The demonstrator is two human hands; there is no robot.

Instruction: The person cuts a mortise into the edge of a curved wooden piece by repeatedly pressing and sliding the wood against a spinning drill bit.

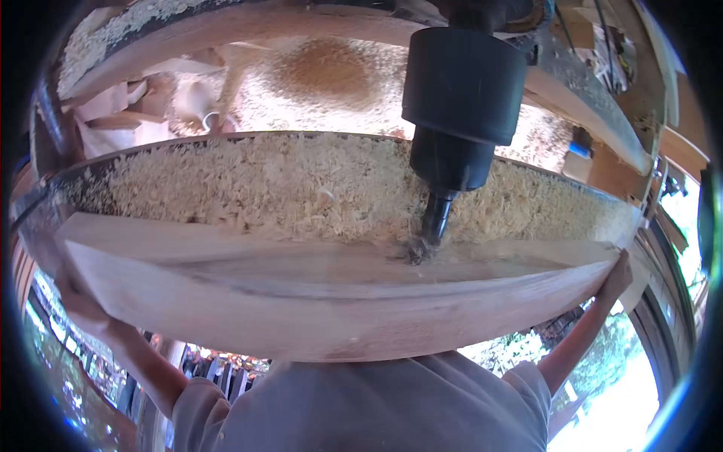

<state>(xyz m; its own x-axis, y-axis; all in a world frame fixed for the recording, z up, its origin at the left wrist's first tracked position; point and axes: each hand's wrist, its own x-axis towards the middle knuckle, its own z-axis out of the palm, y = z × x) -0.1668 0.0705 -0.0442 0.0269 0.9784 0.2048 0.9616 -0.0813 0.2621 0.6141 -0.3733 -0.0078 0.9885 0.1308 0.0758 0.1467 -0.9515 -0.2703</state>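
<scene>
A thick, long wooden block (301,316) lies across the near side of a machine table covered in shavings. My left hand (79,301) is wrapped round the block's left end, its fingers partly hidden. At the right end, my right hand (617,277) grips the corner of the same block. A black spindle chuck (463,90) hangs above, right of centre. Its cutting bit (435,218) reaches down to the block's top face, where chips gather round the tip. Dark streaks run along the top of the block.
Wood shavings (263,188) cover the table behind the block. Beyond the table's far edge lie sawdust (331,71) and wood offcuts (120,132) at the left. A wooden beam (595,113) and a small blue object (579,150) are at the right.
</scene>
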